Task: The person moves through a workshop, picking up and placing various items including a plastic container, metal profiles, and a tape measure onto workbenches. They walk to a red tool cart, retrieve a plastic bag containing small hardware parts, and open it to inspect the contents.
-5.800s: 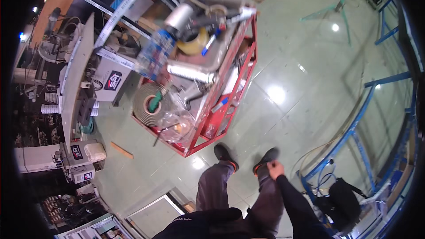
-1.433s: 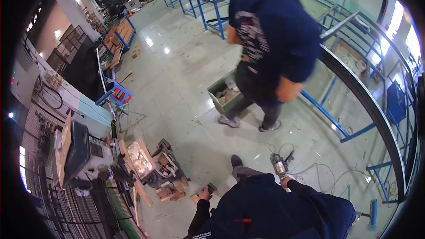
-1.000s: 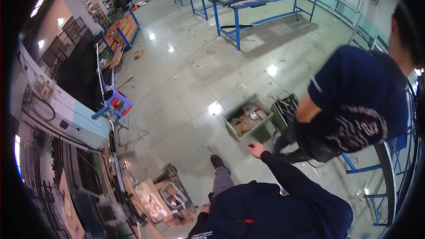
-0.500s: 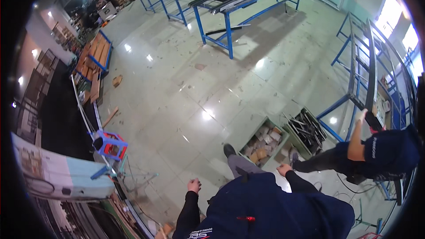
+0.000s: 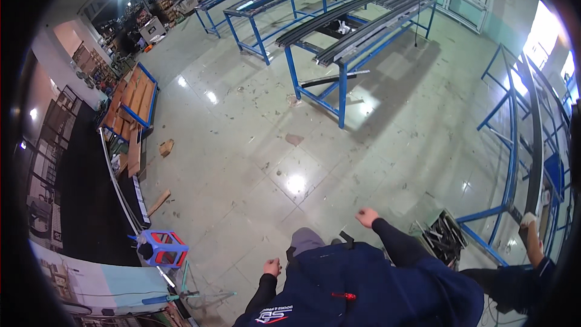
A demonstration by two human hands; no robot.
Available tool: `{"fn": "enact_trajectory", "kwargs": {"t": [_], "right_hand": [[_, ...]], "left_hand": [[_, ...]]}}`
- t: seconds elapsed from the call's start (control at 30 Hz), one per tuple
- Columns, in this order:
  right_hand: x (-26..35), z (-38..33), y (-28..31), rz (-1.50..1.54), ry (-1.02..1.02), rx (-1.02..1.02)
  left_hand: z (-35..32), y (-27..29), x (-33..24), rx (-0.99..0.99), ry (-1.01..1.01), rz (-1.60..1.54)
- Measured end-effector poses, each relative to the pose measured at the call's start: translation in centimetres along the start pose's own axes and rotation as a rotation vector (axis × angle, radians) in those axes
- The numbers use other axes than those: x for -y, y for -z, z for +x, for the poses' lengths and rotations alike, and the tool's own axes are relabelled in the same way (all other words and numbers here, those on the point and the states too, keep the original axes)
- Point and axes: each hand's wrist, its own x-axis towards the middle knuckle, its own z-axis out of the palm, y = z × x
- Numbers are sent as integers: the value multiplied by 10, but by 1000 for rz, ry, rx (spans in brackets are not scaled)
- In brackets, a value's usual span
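left hand (image 5: 273,266), right hand (image 5: 366,217) curled closed; floor (image 5: 251,166) ahead to edge of blue table (image 5: 342,98)

stool (image 5: 166,248) left, bin (image 5: 433,251) right, bars (image 5: 369,37) on table (image 5: 342,97) ahead.
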Motion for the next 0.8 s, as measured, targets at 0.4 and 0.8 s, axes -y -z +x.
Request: {"fn": "enact_trajectory", "kwargs": {"t": [0.4,0.8], "right_hand": [[127,281,77,-148,-184,43],[254,500,104,348,-194,-215]], "left_hand": [[275,-20,-256,10,-278,550],[450,-137,-757,249,-239,-61]]}}
